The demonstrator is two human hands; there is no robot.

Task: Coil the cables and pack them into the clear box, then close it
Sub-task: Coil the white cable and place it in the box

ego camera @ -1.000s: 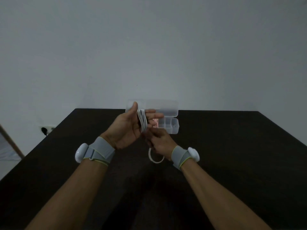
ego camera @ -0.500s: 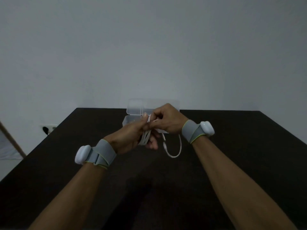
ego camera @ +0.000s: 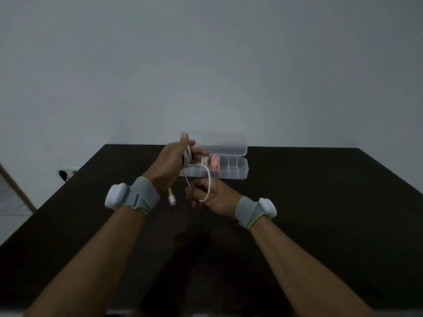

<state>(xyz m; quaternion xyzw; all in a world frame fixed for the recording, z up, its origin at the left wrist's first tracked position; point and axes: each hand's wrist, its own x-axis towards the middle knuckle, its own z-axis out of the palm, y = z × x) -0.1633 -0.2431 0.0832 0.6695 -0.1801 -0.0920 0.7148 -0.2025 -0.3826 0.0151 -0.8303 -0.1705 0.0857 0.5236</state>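
Note:
My left hand [ego camera: 170, 163] is raised in front of the clear box [ego camera: 238, 173], with several turns of a white cable [ego camera: 208, 179] wound around its fingers. The loose end of that cable loops down to my right hand [ego camera: 211, 195], which is closed on it lower and nearer to me. The cable's plug [ego camera: 172, 199] dangles between my wrists. The box stands open at the table's far edge, its lid [ego camera: 229, 145] tipped back against the wall. A coiled pink cable [ego camera: 214, 163] lies in one of its compartments.
The dark table [ego camera: 320, 213] reaches to a pale wall at the back. A wall socket [ego camera: 66, 173] with a plug sits at the left, below table level. Both wrists carry grey straps with white sensor pods.
My right hand has swung from above my left hand, down and toward me, pulling the loose cable end around. My left hand rose slightly and keeps the coil.

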